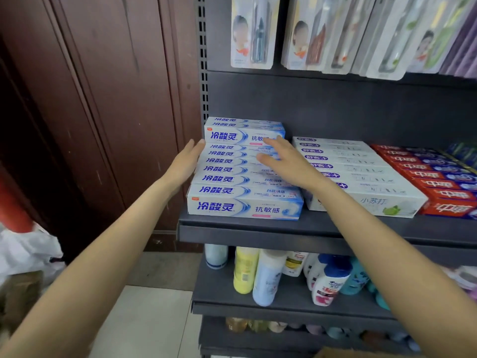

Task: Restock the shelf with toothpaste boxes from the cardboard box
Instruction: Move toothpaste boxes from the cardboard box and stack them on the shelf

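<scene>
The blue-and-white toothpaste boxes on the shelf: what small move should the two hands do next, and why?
Probably press the row square. The left hand lies flat against the left ends of the blue-and-white toothpaste boxes and the right hand rests open on their tops. The front boxes sit further left than the back ones, so a gentle push rightward would line them up.

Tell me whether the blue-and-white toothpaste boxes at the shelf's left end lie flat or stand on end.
Flat. The blue-and-white toothpaste boxes lie lengthwise in a row, with more stacked on top at the back.
</scene>
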Motion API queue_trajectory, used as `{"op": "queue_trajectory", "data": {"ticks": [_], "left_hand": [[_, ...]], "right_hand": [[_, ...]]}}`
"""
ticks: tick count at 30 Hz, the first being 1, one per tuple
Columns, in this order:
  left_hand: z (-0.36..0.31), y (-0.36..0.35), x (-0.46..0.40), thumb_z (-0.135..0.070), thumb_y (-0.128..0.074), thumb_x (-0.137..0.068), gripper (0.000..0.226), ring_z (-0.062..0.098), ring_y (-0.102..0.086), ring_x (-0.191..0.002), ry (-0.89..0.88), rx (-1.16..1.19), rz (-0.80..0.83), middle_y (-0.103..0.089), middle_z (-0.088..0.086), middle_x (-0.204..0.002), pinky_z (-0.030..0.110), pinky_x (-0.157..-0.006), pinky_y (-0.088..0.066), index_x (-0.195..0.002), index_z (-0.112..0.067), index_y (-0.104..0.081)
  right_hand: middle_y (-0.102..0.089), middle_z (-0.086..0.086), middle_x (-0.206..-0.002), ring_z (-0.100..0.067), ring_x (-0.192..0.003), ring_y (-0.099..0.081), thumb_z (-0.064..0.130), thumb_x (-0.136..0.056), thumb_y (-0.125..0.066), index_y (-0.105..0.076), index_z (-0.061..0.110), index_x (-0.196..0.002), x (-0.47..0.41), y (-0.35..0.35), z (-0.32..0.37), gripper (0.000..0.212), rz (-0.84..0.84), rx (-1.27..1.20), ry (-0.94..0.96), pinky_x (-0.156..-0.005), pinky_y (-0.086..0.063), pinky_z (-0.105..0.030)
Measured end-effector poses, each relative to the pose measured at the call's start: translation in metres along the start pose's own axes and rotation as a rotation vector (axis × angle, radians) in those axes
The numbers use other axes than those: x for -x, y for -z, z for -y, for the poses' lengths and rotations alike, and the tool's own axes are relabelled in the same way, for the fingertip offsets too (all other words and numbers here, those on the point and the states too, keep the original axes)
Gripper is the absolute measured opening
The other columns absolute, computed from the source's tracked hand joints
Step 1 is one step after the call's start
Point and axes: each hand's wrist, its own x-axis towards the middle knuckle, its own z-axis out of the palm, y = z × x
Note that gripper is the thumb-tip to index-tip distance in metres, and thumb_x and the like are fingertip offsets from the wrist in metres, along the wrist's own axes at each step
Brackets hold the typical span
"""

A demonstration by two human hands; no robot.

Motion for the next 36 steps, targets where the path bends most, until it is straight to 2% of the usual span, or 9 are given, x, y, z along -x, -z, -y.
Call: {"op": "queue_trajectory", "data": {"ticks": [3,5,8,13,23,26,32,34,36], "left_hand": [[0.009,0.015,0.022,-0.050,-0.050,-0.089,0.075,0.010,-0.031,-0.136,-0.122,-0.068,0.065,-0.028,-0.010,-0.151,0.027,-0.106,-0.025,-0.149,-0.020,-0.018],[0.014,0.019,0.044,-0.045,-0.065,-0.079,0.087,-0.001,-0.041,-0.122,-0.152,-0.184,0.177,-0.038,-0.030,-0.131,0.021,-0.100,-0.030,-0.149,-0.026,-0.017],[0.021,0.014,0.063,-0.033,-0.078,-0.071,0.089,-0.021,-0.047,-0.102,-0.208,-0.339,0.235,-0.043,-0.050,-0.108,0.013,-0.095,-0.033,-0.133,-0.049,-0.017],[0.025,0.006,0.066,-0.029,-0.076,-0.077,0.104,-0.002,-0.044,-0.112,-0.192,-0.314,0.187,-0.042,-0.025,-0.122,0.016,-0.094,-0.030,-0.150,-0.023,-0.002],[0.034,0.005,0.061,-0.023,-0.076,-0.077,0.105,0.004,-0.047,-0.115,-0.123,-0.206,0.188,-0.047,-0.010,-0.134,0.014,-0.090,-0.035,-0.151,-0.013,-0.003],[0.032,0.005,0.059,-0.024,-0.074,-0.078,0.103,0.002,-0.048,-0.110,-0.116,-0.226,0.197,-0.047,-0.013,-0.128,0.007,-0.077,-0.039,-0.151,-0.014,-0.002],[0.023,0.006,0.068,-0.027,-0.076,-0.076,0.094,0.006,-0.039,-0.126,-0.224,-0.349,0.151,-0.043,-0.020,-0.125,0.021,-0.101,-0.031,-0.148,-0.015,-0.017],[0.017,0.008,0.071,-0.024,-0.075,-0.078,0.083,-0.008,-0.026,-0.125,-0.273,-0.400,0.186,-0.036,-0.034,-0.119,0.024,-0.113,-0.016,-0.144,-0.021,-0.024],[0.012,0.010,0.065,-0.024,-0.072,-0.081,0.070,-0.022,-0.033,-0.111,-0.277,-0.342,0.234,-0.037,-0.038,-0.117,0.018,-0.110,-0.027,-0.135,-0.036,-0.028]], "right_hand": [[0.001,0.005,-0.159,-0.011,-0.146,-0.003,0.059,-0.082,-0.055,-0.026,0.033,-0.147,0.043,0.008,0.004,0.076,0.086,0.108,0.135,-0.115,-0.012,-0.031],[0.008,0.004,-0.159,-0.015,-0.146,0.003,0.064,-0.076,-0.057,-0.020,0.034,-0.148,0.063,0.005,0.001,0.087,0.152,0.299,0.157,-0.118,-0.011,-0.036],[0.012,-0.005,-0.158,-0.029,-0.146,0.004,0.059,-0.085,-0.052,-0.013,0.029,-0.150,0.073,-0.005,-0.006,0.082,0.132,0.573,0.160,-0.118,-0.012,-0.043],[-0.002,-0.009,-0.159,-0.029,-0.146,-0.004,0.051,-0.092,-0.049,-0.011,0.025,-0.151,0.073,-0.012,-0.008,0.075,0.144,0.491,0.104,-0.116,-0.012,-0.039],[0.007,-0.007,-0.159,-0.029,-0.145,0.013,0.041,-0.093,-0.053,-0.008,0.026,-0.151,0.075,-0.019,-0.007,0.075,0.153,0.308,0.038,-0.117,-0.004,-0.043],[0.009,-0.008,-0.159,-0.029,-0.144,0.016,0.040,-0.095,-0.050,-0.006,0.026,-0.152,0.072,-0.018,-0.008,0.074,0.178,0.332,0.041,-0.116,-0.004,-0.044],[0.011,-0.007,-0.158,-0.030,-0.144,0.016,0.048,-0.093,-0.048,-0.003,0.028,-0.151,0.069,-0.014,-0.007,0.076,0.224,0.356,0.024,-0.116,-0.004,-0.044],[0.011,-0.003,-0.159,-0.027,-0.145,0.014,0.058,-0.090,-0.045,-0.003,0.028,-0.151,0.065,-0.010,-0.006,0.081,0.215,0.302,0.017,-0.117,-0.002,-0.043],[0.004,-0.001,-0.159,-0.021,-0.146,0.008,0.062,-0.088,-0.041,-0.003,0.025,-0.152,0.055,-0.005,-0.006,0.083,0.129,0.188,0.020,-0.119,-0.004,-0.042]]}}
